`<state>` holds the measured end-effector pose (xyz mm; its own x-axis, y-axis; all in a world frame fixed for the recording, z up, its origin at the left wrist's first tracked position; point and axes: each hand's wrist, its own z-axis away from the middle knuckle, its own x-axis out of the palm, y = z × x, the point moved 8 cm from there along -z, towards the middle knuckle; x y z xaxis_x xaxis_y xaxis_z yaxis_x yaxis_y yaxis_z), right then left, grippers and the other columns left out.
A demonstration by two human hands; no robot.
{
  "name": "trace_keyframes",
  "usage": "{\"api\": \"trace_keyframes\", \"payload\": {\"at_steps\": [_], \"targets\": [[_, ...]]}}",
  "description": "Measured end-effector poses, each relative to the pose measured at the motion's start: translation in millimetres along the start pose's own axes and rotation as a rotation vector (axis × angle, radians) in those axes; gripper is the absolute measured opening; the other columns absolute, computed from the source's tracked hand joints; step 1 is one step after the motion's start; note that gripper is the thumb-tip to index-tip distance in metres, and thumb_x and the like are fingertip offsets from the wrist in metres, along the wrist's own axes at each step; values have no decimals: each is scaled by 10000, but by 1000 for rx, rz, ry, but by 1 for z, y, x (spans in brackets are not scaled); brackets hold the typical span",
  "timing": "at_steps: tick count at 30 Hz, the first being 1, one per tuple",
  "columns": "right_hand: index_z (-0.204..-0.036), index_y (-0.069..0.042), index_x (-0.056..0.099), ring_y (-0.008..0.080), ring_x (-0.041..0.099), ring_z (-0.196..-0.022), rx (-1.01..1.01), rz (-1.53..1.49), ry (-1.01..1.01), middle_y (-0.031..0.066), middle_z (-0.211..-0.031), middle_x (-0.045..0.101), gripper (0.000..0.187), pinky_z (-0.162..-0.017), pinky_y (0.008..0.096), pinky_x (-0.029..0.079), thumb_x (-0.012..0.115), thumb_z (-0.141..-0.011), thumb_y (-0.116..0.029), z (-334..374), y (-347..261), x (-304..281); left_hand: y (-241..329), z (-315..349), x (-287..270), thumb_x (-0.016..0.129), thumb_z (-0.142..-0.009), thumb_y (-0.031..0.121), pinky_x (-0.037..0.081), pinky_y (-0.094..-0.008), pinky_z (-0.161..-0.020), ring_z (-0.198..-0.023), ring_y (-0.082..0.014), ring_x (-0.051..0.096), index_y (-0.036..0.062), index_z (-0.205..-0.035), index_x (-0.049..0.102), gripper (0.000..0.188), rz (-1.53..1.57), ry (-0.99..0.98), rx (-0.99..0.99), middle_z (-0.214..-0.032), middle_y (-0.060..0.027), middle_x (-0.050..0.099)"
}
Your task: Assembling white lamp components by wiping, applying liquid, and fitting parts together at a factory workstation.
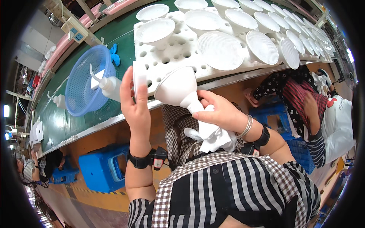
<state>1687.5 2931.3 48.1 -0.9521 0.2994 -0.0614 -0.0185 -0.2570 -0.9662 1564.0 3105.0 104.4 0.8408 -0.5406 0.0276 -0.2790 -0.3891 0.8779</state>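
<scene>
My right hand (224, 112) is closed round the narrow neck of a white cone-shaped lamp housing (176, 87). A crumpled white cloth (216, 138) is bunched in the same hand and hangs below it. The housing is tilted, its wide end toward my left hand (135, 112). That hand grips a thin white round disc (140, 81), seen nearly edge-on, between thumb and fingers. Disc and housing are close together at the table's front edge. Beyond them, a white foam board (152, 57) with holes carries several similar lamps (220, 51), wide ends up.
On the green table (53, 125) stand a blue plastic basket (89, 81), a white squeeze bottle (111, 88) and a smaller bottle (59, 100). A power strip (75, 32) is behind. Blue stools (100, 169) stand on the floor. A co-worker (315, 114) sits at the right.
</scene>
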Motion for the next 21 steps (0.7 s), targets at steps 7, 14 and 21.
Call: {"api": "trace_keyframes", "payload": {"at_steps": [7, 14, 21], "targets": [[-1367, 36, 351, 59, 562, -831, -13, -33, -19, 40, -913, 619, 663, -727, 212, 462, 667, -820, -166, 0, 4, 2, 51, 12, 30, 726, -758, 194, 389, -383, -890, -1021, -299, 515, 127, -1161, 650, 415, -661, -127, 439, -1217, -147, 533], [-1382, 56, 316, 120, 596, -811, -12, -148, 1, 106, -953, 625, 717, -710, 244, 493, 664, -804, -188, -1, 10, 6, 42, 8, 37, 687, -806, 255, 401, -381, -826, -983, -288, 524, 195, -1131, 675, 331, -973, -135, 508, -1108, -134, 563], [-1402, 33, 296, 104, 585, -812, -5, -139, 29, 96, -960, 616, 708, -702, 237, 487, 636, -812, -163, 4, 4, 3, 28, 3, 8, 626, -882, 190, 405, -387, -914, -1033, -306, 517, 51, -1195, 611, 343, -573, -24, 234, -1159, -165, 546]]}}
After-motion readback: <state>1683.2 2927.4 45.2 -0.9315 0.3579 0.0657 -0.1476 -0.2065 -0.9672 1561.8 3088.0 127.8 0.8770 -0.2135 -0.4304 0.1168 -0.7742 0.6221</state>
